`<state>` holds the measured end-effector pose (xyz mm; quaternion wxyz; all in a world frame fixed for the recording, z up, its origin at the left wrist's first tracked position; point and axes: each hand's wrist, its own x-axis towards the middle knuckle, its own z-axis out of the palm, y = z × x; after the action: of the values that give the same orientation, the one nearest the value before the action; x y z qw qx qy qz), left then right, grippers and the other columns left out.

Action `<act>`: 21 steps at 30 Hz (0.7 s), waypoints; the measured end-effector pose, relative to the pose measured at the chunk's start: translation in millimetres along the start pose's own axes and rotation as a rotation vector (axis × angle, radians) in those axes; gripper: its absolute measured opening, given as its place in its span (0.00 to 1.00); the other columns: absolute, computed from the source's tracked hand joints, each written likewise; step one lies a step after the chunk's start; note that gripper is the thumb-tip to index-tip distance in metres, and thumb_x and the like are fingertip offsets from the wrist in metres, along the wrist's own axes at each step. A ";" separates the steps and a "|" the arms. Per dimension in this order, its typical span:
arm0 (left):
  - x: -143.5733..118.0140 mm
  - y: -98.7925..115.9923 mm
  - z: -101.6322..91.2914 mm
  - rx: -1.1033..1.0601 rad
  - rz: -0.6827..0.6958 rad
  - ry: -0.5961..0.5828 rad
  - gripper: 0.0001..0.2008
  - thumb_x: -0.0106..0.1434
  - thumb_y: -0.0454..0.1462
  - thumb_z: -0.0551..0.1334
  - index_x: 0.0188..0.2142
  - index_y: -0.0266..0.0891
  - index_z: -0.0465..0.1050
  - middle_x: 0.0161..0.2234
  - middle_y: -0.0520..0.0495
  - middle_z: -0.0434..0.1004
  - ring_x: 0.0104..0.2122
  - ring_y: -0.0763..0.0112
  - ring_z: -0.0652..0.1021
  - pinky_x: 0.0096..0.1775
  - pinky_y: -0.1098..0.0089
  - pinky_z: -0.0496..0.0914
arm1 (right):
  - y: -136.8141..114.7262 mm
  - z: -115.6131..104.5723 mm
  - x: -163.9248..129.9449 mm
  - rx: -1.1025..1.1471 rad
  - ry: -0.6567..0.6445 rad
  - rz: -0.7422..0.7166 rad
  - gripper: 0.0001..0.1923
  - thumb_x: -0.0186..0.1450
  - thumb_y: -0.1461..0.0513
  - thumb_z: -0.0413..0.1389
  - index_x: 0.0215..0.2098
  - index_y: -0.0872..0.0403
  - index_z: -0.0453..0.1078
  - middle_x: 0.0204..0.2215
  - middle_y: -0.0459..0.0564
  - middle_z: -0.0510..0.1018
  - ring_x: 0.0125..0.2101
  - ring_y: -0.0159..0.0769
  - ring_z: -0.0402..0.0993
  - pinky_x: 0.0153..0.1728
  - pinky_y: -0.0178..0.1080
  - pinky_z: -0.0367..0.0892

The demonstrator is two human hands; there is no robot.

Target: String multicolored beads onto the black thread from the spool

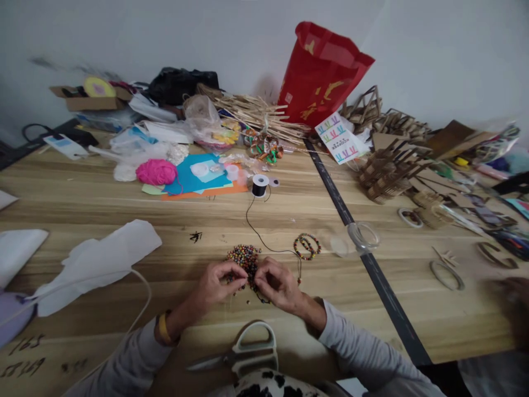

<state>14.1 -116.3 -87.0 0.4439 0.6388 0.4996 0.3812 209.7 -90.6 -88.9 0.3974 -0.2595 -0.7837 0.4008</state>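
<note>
My left hand pinches thumb and forefinger together beside a pile of small multicoloured beads; whatever is between those fingertips is too small to make out. Just to its right, my right hand is closed in a pinch on a thin black cord, and a short dark strand with beads shows beneath its fingers. The black cord runs from a white spool to beside the right hand, where a bead sits. A beaded bracelet lies further right.
Scissors lie close to my body. Clear tape rolls rest by the dark table strip. Pink yarn, coloured paper, sticks and a red bag are at the back. Another person's hand is at right.
</note>
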 end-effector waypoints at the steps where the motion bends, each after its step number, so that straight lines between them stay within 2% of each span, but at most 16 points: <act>1: 0.1 -1.4 0.7 -0.026 -0.013 0.003 0.07 0.53 0.36 0.63 0.28 0.33 0.76 0.24 0.45 0.78 0.26 0.69 0.76 0.30 0.73 0.69 | 0.2 0.4 -0.7 -0.014 -0.001 -0.011 0.09 0.66 0.61 0.51 0.28 0.55 0.64 0.24 0.48 0.67 0.27 0.32 0.63 0.28 0.34 0.59; 9: -0.8 -5.5 3.7 -0.112 -0.063 -0.004 0.07 0.50 0.36 0.64 0.27 0.32 0.75 0.24 0.45 0.78 0.26 0.70 0.75 0.31 0.73 0.68 | 1.0 1.6 -5.0 -0.117 -0.043 -0.048 0.07 0.66 0.63 0.50 0.30 0.55 0.64 0.24 0.48 0.68 0.26 0.32 0.63 0.27 0.34 0.60; 21: 0.9 -1.6 2.2 -0.113 -0.072 -0.031 0.06 0.51 0.36 0.63 0.27 0.32 0.74 0.25 0.45 0.77 0.27 0.70 0.75 0.31 0.73 0.69 | 0.9 1.0 -5.1 -0.114 -0.051 -0.067 0.05 0.66 0.64 0.50 0.32 0.55 0.65 0.25 0.48 0.68 0.26 0.31 0.63 0.27 0.33 0.59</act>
<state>15.8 -115.7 -89.2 0.5005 0.6000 0.4929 0.3827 211.7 -94.3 -92.1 0.3751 -0.2450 -0.8234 0.3482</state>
